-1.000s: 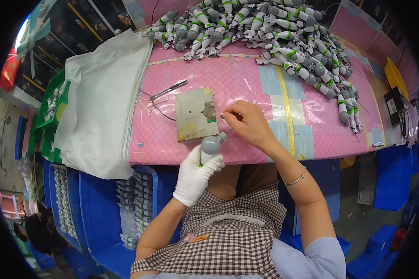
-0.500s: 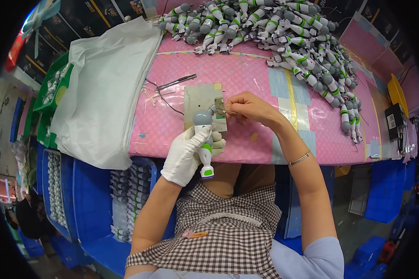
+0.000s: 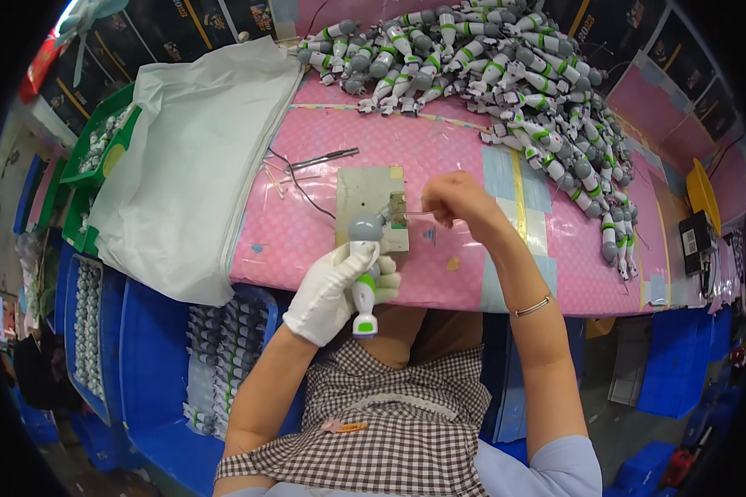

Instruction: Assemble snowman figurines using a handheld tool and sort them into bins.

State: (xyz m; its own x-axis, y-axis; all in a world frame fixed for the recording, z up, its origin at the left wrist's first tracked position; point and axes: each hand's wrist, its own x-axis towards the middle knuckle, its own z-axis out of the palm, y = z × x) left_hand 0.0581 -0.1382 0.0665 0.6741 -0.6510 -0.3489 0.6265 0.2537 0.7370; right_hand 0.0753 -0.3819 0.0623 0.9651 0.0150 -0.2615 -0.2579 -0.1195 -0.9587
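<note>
My left hand (image 3: 327, 290), in a white glove, is closed around a white toy limb (image 3: 365, 308) with a green band and a grey ball joint at its upper end. The limb's small grey tip rests by the right edge of a flat metal plate (image 3: 360, 190) with a small fixture (image 3: 399, 210) on it. Bare, my right hand (image 3: 460, 201) is closed just right of the plate. Its fingers pinch a thin metal rod (image 3: 421, 213) that reaches to the fixture. What the rod's far end touches is too small to make out.
A big pile of similar limbs (image 3: 547, 108) covers the back right of the pink table (image 3: 439, 282). White sheeting (image 3: 191, 166) lies at left. Tweezers (image 3: 327, 157) and a dark cable (image 3: 302, 189) are behind the plate. Blue bins (image 3: 157, 364) holding more parts stand below left.
My right hand has drawn a little to the right from the fixture, and more of the rod shows. My left hand still holds the limb at the plate. The whole view has shifted slightly.
</note>
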